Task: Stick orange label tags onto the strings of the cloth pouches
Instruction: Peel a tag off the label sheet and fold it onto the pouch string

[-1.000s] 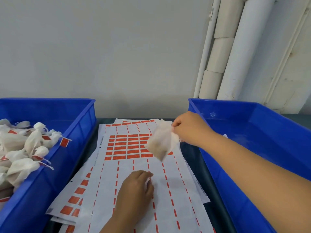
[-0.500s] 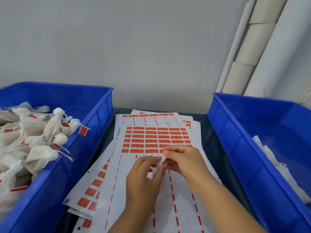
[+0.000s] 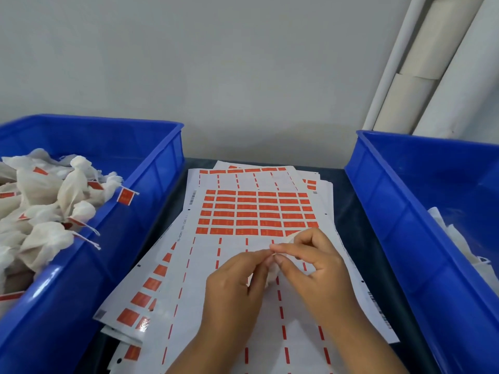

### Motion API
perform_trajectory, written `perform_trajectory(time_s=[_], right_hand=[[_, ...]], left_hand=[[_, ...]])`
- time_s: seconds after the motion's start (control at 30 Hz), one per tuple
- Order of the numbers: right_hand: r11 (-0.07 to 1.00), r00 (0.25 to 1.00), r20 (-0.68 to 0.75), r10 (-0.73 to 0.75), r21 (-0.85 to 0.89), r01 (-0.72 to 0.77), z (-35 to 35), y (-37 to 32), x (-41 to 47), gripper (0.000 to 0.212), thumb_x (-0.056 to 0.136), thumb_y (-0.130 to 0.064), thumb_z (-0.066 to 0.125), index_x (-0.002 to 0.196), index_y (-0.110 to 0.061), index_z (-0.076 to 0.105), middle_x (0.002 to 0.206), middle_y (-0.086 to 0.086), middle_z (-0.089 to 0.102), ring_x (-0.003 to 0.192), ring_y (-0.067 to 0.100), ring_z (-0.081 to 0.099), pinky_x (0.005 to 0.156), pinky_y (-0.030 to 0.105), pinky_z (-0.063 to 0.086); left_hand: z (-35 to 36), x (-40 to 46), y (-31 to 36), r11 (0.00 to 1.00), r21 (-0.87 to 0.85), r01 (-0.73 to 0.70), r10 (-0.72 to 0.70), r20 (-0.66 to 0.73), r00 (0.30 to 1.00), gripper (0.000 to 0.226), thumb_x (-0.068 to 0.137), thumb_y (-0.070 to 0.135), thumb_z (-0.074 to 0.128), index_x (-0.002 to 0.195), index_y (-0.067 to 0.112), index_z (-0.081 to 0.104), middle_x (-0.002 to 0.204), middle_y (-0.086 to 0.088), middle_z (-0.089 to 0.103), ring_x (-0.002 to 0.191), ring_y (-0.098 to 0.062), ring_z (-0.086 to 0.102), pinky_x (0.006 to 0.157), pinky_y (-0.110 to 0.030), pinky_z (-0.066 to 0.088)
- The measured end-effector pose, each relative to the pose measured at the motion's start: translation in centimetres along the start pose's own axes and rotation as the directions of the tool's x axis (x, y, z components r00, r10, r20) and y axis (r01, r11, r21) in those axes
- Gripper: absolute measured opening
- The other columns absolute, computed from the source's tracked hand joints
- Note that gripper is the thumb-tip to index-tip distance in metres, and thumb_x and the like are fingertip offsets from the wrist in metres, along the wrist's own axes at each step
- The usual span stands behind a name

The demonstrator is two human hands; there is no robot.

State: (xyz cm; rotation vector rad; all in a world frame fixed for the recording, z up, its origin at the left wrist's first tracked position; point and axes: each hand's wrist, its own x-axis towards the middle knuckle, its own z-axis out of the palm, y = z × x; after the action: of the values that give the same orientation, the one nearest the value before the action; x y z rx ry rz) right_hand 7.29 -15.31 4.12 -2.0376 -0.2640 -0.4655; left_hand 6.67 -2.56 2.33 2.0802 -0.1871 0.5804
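Orange labels [image 3: 256, 213], print too blurred.

2 blue bins [image 3: 151, 168], 2 hands [image 3: 232, 290], approx. 3 pipes [image 3: 415, 85].

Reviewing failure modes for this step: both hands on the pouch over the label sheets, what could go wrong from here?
1. The pouch is mostly hidden between the left hand and right hand, so the string could slip unnoticed.
2. The hands hang over the label sheet; a sticky label might catch and lift it.
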Motion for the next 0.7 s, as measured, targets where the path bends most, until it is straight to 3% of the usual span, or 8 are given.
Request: perform_trajectory(time_s=[0.07, 0.17, 0.27, 0.43, 0.53, 0.6, 0.7], right_hand=[[1.0, 1.0, -0.012, -0.006, -0.016, 0.006, -0.1, 0.0, 0.06, 0.015, 0.071, -0.042, 0.062, 0.085, -0.04, 0.066, 0.086, -0.021, 0.049, 0.093, -0.002, 0.05, 0.075, 0.004, 0.045], [0.997, 0.997, -0.053, -0.058, -0.061, 0.055, 0.03, 0.29, -0.06, 0.014, 0.073, -0.039, 0.064, 0.085, -0.034, 0.07, 0.096, -0.023, 0.046, 0.098, 0.002, 0.049, 0.081, 0.009, 0.043], [0.988, 0.992, -0.07, -0.106, -0.118, 0.097, 0.22, 0.27, -0.2, 0.012, 0.077, -0.041, 0.066, 0.081, -0.031, 0.071, 0.107, -0.026, 0.042, 0.11, -0.008, 0.039, 0.088, 0.01, 0.031], [0.984, 0.993, -0.061, -0.104, -0.149, 0.094, 0.76, 0.16, -0.34, 0.009, 0.071, -0.035, 0.066, 0.075, -0.033, 0.059, 0.11, -0.03, 0.039, 0.111, -0.003, 0.041, 0.09, 0.011, 0.029], [0.995, 1.0, 0.007, -0.027, -0.091, 0.027, 0.52, 0.64, -0.33, 0.016, 0.072, -0.031, 0.067, 0.071, -0.038, 0.052, 0.11, -0.031, 0.041, 0.114, -0.008, 0.04, 0.09, 0.007, 0.03], [0.998, 0.998, 0.051, 0.034, -0.061, -0.031, 0.33, 0.9, -0.33, 0.021, 0.075, -0.027, 0.07, 0.069, -0.037, 0.052, 0.11, -0.033, 0.042, 0.112, -0.018, 0.035, 0.088, 0.003, 0.027], [0.996, 0.989, 0.125, 0.082, -0.051, -0.076, 0.77, 0.82, -0.26, 0.008, 0.072, -0.04, 0.061, 0.072, -0.037, 0.054, 0.105, -0.039, 0.047, 0.109, -0.02, 0.037, 0.078, -0.006, 0.031]], left_hand=[[-0.18, 0.1, -0.01, 0.999, 0.03, -0.024, 0.025, -0.038, 0.999, 0.025, 0.071, 0.038, 0.053, 0.089, 0.033, 0.07, 0.078, 0.043, 0.046, 0.083, 0.026, 0.049, 0.058, 0.01, 0.032], [-0.25, 0.17, 0.08, 0.999, 0.013, 0.043, -0.043, -0.018, 0.999, 0.011, 0.069, 0.044, 0.047, 0.075, 0.053, 0.049, 0.068, 0.043, 0.045, 0.088, 0.024, 0.048, 0.055, 0.004, 0.038], [-0.18, 0.02, 0.0, 0.996, -0.02, 0.088, -0.087, 0.036, 0.996, 0.005, 0.07, 0.047, 0.043, 0.072, 0.051, 0.046, 0.072, 0.034, 0.051, 0.091, 0.02, 0.047, 0.067, 0.004, 0.037], [-0.17, 0.07, -0.11, 0.987, 0.074, 0.143, -0.148, 0.07, 0.986, 0.008, 0.077, 0.045, 0.045, 0.069, 0.044, 0.043, 0.074, 0.03, 0.05, 0.072, 0.003, 0.054, 0.055, -0.001, 0.034], [-0.35, 0.34, 0.03, 0.983, 0.104, 0.154, -0.152, -0.028, 0.988, 0.007, 0.074, 0.043, 0.041, 0.068, 0.042, 0.041, 0.072, 0.03, 0.046, 0.067, 0.002, 0.052, 0.06, -0.002, 0.028], [-0.49, 0.6, -0.06, 0.977, 0.108, 0.186, -0.174, -0.113, 0.978, 0.014, 0.079, 0.035, 0.049, 0.068, 0.041, 0.042, 0.072, 0.032, 0.044, 0.066, 0.002, 0.051, 0.061, -0.005, 0.029], [-0.54, 0.84, -0.62, 0.969, 0.074, 0.235, -0.206, -0.284, 0.936, 0.023, 0.083, 0.019, 0.059, 0.074, 0.035, 0.047, 0.072, 0.029, 0.046, 0.065, -0.001, 0.052, 0.058, -0.01, 0.032]])
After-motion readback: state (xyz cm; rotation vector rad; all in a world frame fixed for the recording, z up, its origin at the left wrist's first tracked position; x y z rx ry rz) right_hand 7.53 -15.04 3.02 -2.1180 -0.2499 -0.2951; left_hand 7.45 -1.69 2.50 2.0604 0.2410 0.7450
